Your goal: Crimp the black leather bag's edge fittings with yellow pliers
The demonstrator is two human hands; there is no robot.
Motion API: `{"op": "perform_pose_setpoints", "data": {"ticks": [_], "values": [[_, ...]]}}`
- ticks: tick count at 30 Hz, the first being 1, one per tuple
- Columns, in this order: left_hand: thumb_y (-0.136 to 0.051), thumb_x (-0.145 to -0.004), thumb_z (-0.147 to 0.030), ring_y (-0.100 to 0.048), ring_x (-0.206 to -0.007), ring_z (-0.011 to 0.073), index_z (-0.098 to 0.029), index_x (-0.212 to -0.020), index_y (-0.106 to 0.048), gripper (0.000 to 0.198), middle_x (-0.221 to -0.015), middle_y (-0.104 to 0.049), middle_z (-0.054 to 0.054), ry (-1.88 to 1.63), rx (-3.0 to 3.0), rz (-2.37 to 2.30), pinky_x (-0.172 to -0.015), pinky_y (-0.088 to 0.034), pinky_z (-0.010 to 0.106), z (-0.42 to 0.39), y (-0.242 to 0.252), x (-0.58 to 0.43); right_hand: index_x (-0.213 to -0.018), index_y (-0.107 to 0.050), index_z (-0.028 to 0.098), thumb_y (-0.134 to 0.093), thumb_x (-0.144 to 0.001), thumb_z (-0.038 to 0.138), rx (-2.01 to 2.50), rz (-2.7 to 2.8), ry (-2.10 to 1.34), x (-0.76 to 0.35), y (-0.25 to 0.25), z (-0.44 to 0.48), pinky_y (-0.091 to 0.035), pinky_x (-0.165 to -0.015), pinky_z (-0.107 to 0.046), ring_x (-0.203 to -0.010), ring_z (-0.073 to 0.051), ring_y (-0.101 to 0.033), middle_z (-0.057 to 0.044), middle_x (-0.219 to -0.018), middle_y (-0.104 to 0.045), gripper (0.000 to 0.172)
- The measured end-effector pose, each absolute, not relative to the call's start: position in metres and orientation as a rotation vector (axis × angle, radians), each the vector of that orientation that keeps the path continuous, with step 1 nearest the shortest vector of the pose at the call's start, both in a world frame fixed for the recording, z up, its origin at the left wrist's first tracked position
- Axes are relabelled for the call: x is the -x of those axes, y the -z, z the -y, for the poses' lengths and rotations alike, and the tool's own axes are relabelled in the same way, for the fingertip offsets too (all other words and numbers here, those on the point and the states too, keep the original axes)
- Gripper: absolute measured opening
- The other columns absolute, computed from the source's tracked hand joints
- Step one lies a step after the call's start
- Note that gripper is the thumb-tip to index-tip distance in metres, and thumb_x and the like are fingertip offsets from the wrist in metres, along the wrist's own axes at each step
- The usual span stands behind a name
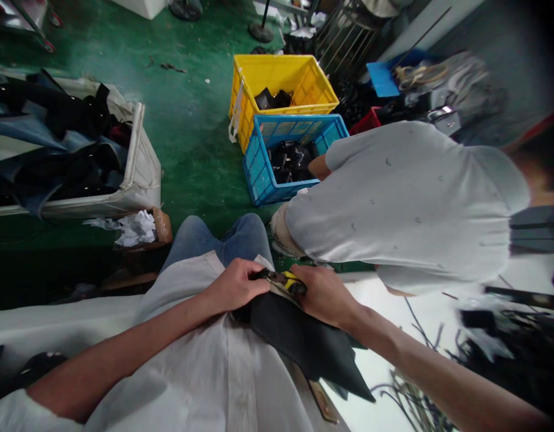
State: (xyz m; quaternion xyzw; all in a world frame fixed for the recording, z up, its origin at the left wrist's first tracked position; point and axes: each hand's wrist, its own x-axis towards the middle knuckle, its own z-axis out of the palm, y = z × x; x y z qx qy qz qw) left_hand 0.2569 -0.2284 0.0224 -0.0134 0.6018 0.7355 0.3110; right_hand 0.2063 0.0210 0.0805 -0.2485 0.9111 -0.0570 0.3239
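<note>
Left hand (237, 287): curled shut on the edge of the black fabric piece (304, 342), fingertips touching the yellow-and-black tool (286, 280)
Right hand (324, 295): closed around the tool, at 3 o'clock of the left hand
Black fabric piece: on the lap, spreading toward 5 o'clock
Co-worker's shirt back (407, 204): at 1 o'clock, bent forward
Blue crate (258, 171): at 12 o'clock on the green floor (191, 120), dark parts inside
Yellow crate (281, 75): just behind the blue one
Grey bin (139, 174): at 10 o'clock, holding dark cloth

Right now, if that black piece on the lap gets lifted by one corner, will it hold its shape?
Probably not: the black piece drapes over the lap and tapers to a hanging point, so it looks floppy. It seems thin, likely light. Both hands, left hand and right hand, pin its top edge.
</note>
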Motion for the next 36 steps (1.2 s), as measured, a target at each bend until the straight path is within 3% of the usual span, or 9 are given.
{"op": "perform_pose_setpoints", "data": {"ticks": [4, 9, 14, 20, 23, 28, 36], "values": [[-0.067, -0.090, -0.028, -0.037, -0.066, 0.0112, -0.017, -0.071, -0.058, 0.024, -0.068, -0.041, -0.005, -1.937, -0.012, -1.584, -0.059, -0.023, 0.031, 0.229, -0.027, -0.258, -0.089, -0.065, 0.024, -0.061, -0.081, 0.013, 0.516, -2.236, 0.356, -0.205, -0.088, -0.024, -0.033, -0.067, -0.031, -0.080, -0.019, -0.069, 0.000, -0.082, -0.074, 0.014], [-0.069, -0.090, -0.029, -0.034, -0.066, 0.0111, -0.018, -0.068, -0.052, 0.029, -0.067, -0.038, -0.005, -1.916, -0.078, -1.551, -0.060, -0.022, 0.032, 0.231, -0.027, -0.258, -0.098, -0.073, 0.022, -0.062, -0.081, 0.014, 0.462, -2.022, 0.545, -0.199, -0.089, -0.028, -0.041, -0.069, -0.028, -0.080, -0.017, -0.067, 0.001, -0.088, -0.077, 0.023], [-0.067, -0.092, -0.030, -0.035, -0.065, 0.0108, -0.017, -0.068, -0.053, 0.030, -0.067, -0.040, -0.004, -1.878, -0.168, -1.563, -0.060, -0.023, 0.032, 0.233, -0.031, -0.253, -0.096, -0.072, 0.020, -0.060, -0.080, 0.014, 0.434, -1.848, 0.644, -0.194, -0.086, -0.031, -0.037, -0.059, -0.025, -0.068, -0.012, -0.057, 0.004, -0.079, -0.069, 0.021], [-0.068, -0.093, -0.033, -0.037, -0.066, 0.0108, -0.017, -0.067, -0.052, 0.034, -0.069, -0.041, -0.003, -1.857, -0.225, -1.546, -0.058, -0.023, 0.031, 0.233, -0.037, -0.250, -0.090, -0.067, 0.018, -0.063, -0.078, 0.016, 0.439, -1.668, 0.724, -0.185, -0.077, -0.037, -0.039, -0.058, -0.022, -0.067, -0.011, -0.054, 0.005, -0.076, -0.064, 0.013], [-0.069, -0.094, -0.036, -0.038, -0.066, 0.0109, -0.017, -0.067, -0.052, 0.037, -0.068, -0.041, -0.003, -1.861, -0.241, -1.557, -0.059, -0.024, 0.031, 0.236, -0.034, -0.250, -0.091, -0.067, 0.018, -0.064, -0.078, 0.016, 0.440, -1.616, 0.690, -0.180, -0.073, -0.037, -0.037, -0.056, -0.022, -0.064, -0.010, -0.052, 0.005, -0.075, -0.063, 0.013], [-0.067, -0.097, -0.046, -0.037, -0.065, 0.0112, -0.017, -0.070, -0.056, 0.041, -0.069, -0.044, -0.003, -1.849, -0.153, -1.516, -0.058, -0.021, 0.031, 0.239, -0.024, -0.251, -0.099, -0.072, 0.021, -0.062, -0.081, 0.014, 0.494, -1.839, 0.573, -0.178, -0.077, -0.029, -0.038, -0.062, -0.024, -0.075, -0.015, -0.064, 0.002, -0.085, -0.074, 0.022], [-0.064, -0.093, -0.032, -0.031, -0.063, 0.0108, -0.019, -0.063, -0.043, 0.039, -0.064, -0.034, -0.004, -1.864, -0.095, -1.629, -0.059, -0.017, 0.034, 0.231, -0.021, -0.250, -0.098, -0.063, 0.022, -0.062, -0.075, 0.012, 0.917, -2.438, 0.133, -0.190, -0.073, -0.028, -0.031, -0.071, -0.033, -0.085, -0.020, -0.063, -0.003, -0.095, -0.071, 0.025]]}}
